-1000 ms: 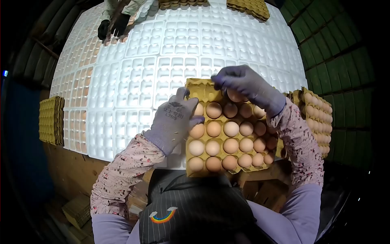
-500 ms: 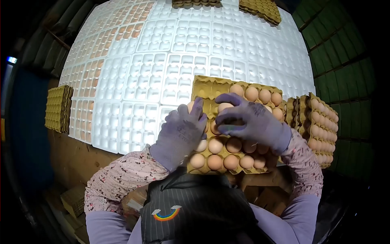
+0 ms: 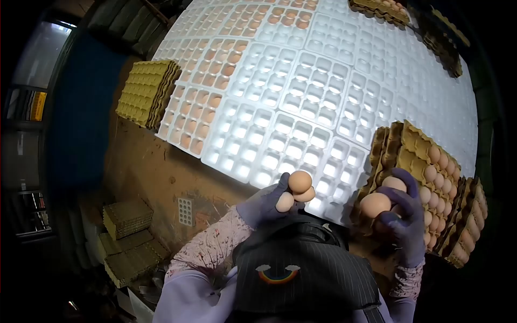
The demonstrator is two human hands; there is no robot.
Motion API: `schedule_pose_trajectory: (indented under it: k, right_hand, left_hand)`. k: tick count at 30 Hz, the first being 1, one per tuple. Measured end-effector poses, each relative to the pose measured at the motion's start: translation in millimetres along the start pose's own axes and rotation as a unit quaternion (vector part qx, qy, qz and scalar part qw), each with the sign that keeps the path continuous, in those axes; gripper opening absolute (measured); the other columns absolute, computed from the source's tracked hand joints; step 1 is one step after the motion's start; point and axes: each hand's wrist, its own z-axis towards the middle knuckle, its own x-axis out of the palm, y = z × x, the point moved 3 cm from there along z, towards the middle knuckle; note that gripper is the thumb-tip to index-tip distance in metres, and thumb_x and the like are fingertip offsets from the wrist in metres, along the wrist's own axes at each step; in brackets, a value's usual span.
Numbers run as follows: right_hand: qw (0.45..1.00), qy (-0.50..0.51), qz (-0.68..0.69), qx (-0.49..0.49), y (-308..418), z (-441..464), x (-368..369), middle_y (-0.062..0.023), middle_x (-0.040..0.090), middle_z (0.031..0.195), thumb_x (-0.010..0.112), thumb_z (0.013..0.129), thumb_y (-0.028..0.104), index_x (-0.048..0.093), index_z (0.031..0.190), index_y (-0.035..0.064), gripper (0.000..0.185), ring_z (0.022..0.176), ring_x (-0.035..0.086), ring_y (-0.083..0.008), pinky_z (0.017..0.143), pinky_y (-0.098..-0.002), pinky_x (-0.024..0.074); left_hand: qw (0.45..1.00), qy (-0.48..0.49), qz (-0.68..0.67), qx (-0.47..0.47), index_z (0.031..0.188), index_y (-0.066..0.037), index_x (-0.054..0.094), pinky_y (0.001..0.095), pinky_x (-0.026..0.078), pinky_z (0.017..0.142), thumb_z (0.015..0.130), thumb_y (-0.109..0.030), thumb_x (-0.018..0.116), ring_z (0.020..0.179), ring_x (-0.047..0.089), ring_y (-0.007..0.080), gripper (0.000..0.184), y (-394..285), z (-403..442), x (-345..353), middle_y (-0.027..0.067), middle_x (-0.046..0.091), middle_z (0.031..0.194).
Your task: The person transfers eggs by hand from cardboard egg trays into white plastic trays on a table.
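Note:
My left hand (image 3: pixel 262 205), in a purple-grey glove, is closed around three eggs (image 3: pixel 300 182) near the front edge of the white foam trays (image 3: pixel 232 134). To the right, my right hand (image 3: pixel 408 226), gloved the same way, grips at least two eggs (image 3: pixel 375 205); its palm is partly hidden. Those eggs are by the near side of a brown pulp egg tray (image 3: pixel 413 146), which stands tilted on the right. Several eggs (image 3: pixel 435 177) fill its right part, while the cups along its upper left hold none.
Foam trays with eggs (image 3: pixel 196 110) lie at the left of the white field. A stack of pulp trays (image 3: pixel 148 89) stands at its left edge, and another tray of eggs (image 3: pixel 467 220) at far right. More stacked trays (image 3: pixel 129 218) are low on the left.
My hands have come away from the middle of the pulp tray and moved apart, each now with eggs in it. My view has swung left, so the trays appear farther right and tilted.

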Motion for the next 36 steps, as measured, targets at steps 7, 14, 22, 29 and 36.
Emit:
schedule_pose_trajectory:
  k: [7, 14, 22, 29, 36]
  right_hand:
    - [0.943, 0.055, -0.268, -0.189, 7, 64, 252, -0.0112, 0.053, 0.136, 0.077, 0.081, 0.037, 0.068, 0.112, 0.0123, 0.041, 0.095, 0.062, -0.0293, 0.076, -0.0399, 0.0568]
    - [0.906, 0.122, -0.387, -0.116, 3, 120, 366, -0.0114, 0.053, 0.137, 0.069, 0.083, 0.020, 0.062, 0.125, 0.0194, 0.042, 0.098, 0.064, -0.0303, 0.074, -0.0411, 0.0578]
    - [0.963, -0.068, -0.180, -0.189, 7, 153, 377, -0.0121, 0.061, 0.111, 0.063, 0.090, 0.013, 0.063, 0.117, 0.0099, 0.028, 0.095, 0.063, -0.0313, 0.082, -0.0431, 0.0527]
    - [0.975, -0.133, -0.094, -0.151, -20, 137, 349, -0.0153, 0.057, 0.118, 0.059, 0.090, 0.004, 0.055, 0.128, 0.0070, 0.039, 0.111, 0.055, -0.0374, 0.097, -0.0459, 0.0459]
    - [0.989, -0.115, 0.080, -0.053, -22, 31, 241, -0.0130, 0.064, 0.117, 0.062, 0.092, 0.007, 0.061, 0.128, 0.0087, 0.036, 0.104, 0.065, -0.0323, 0.090, -0.0401, 0.0534]
  left_hand:
    - [0.919, -0.304, 0.251, -0.026, 0.131, 0.000, 0.061, 0.0379, 0.052, 0.093, 0.100, -0.029, 0.062, 0.115, 0.060, 0.0211, 0.044, -113, -120, -123, 0.0123, 0.061, 0.128]
    - [0.443, -0.292, 0.831, 0.167, 0.123, -0.012, 0.069, 0.0428, 0.054, 0.090, 0.090, -0.025, 0.071, 0.112, 0.061, 0.0359, 0.035, -181, -117, -153, 0.0187, 0.051, 0.139]
    - [0.581, -0.179, 0.787, 0.104, 0.132, -0.010, 0.062, 0.0430, 0.052, 0.091, 0.093, -0.016, 0.064, 0.107, 0.064, 0.0312, 0.040, -215, -62, -152, 0.0140, 0.060, 0.124]
    - [0.552, -0.181, 0.758, 0.298, 0.141, 0.001, 0.050, 0.0498, 0.024, 0.121, 0.099, -0.009, 0.050, 0.139, 0.041, 0.0417, 0.043, -164, 0, -155, 0.0215, 0.052, 0.142]
    - [0.508, -0.157, 0.783, 0.323, 0.147, -0.002, 0.046, 0.0500, 0.023, 0.122, 0.100, -0.010, 0.048, 0.145, 0.033, 0.0384, 0.047, -143, 27, -111, 0.0185, 0.048, 0.148]
